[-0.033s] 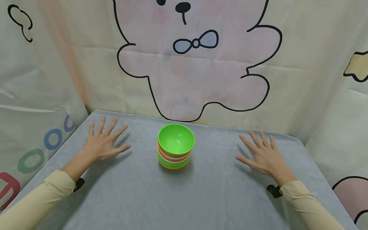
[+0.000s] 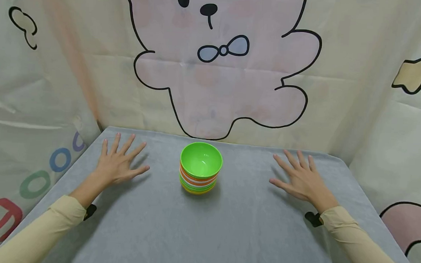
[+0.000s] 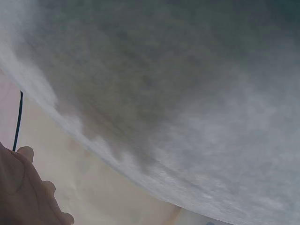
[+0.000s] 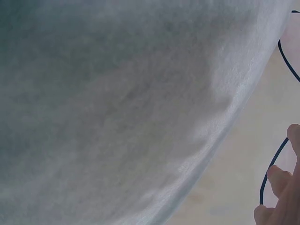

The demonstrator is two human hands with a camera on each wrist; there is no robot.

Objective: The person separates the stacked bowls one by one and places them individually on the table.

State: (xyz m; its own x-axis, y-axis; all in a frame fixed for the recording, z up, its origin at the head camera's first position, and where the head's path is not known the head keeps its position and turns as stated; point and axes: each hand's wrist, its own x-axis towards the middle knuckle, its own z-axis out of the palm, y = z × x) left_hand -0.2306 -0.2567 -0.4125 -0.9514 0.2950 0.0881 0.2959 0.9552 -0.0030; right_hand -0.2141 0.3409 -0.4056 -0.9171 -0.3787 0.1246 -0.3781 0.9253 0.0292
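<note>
A stack of nested bowls (image 2: 201, 162) stands upright on the table, a bright green one on top and orange, white, green and yellow rims below. To its left my left hand (image 2: 119, 164) has its fingers spread, apart from the bowls and holding nothing. On the other side my right hand (image 2: 301, 178) is spread in the same way, also with nothing in it. In the left wrist view, part of the left hand (image 3: 23, 190) shows at the lower left corner. The right wrist view catches some of the right hand's fingers (image 4: 280, 180) at the lower right.
A grey cloth covers the table (image 2: 206, 233). Behind it hangs a pale curtain (image 2: 100, 71) with a printed cartoon bear, and more printed cloth hangs at both sides. A black wrist device (image 2: 313, 218) sits by the right cuff, and another (image 2: 90, 211) by the left.
</note>
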